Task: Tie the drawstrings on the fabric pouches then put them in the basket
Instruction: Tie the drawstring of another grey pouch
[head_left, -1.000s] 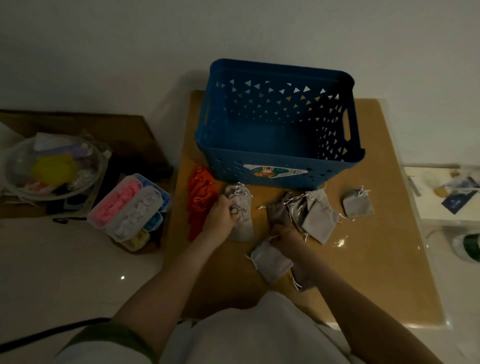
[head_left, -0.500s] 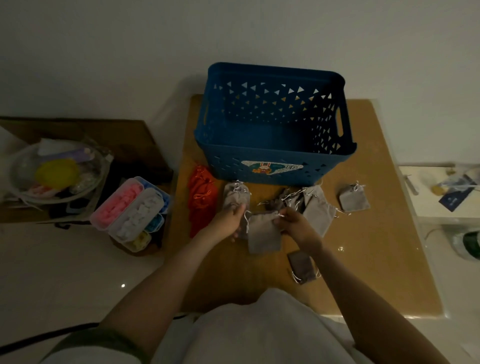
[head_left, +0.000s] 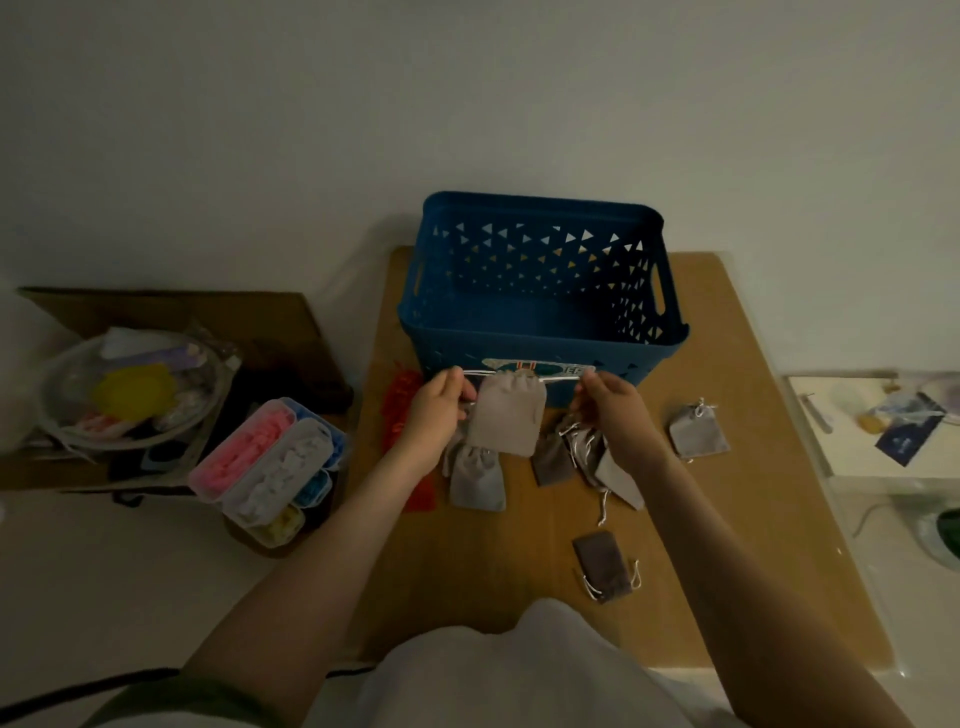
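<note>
Dim tan tabletop (head_left: 727, 519) held the blue basket (head_left: 540, 343) at twelve o'clock; just before it hung the grey pouch (head_left: 506, 415), seemingly soft and light; left hand (head_left: 434, 415) and right hand (head_left: 613, 410) pinched its drawstrings (head_left: 561, 380) taut at nine and three o'clock, likely the surest hold.

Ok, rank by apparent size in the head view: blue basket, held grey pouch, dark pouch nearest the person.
1. blue basket
2. held grey pouch
3. dark pouch, slightly smaller; held one sits nearer the camera, so unsure.
</note>
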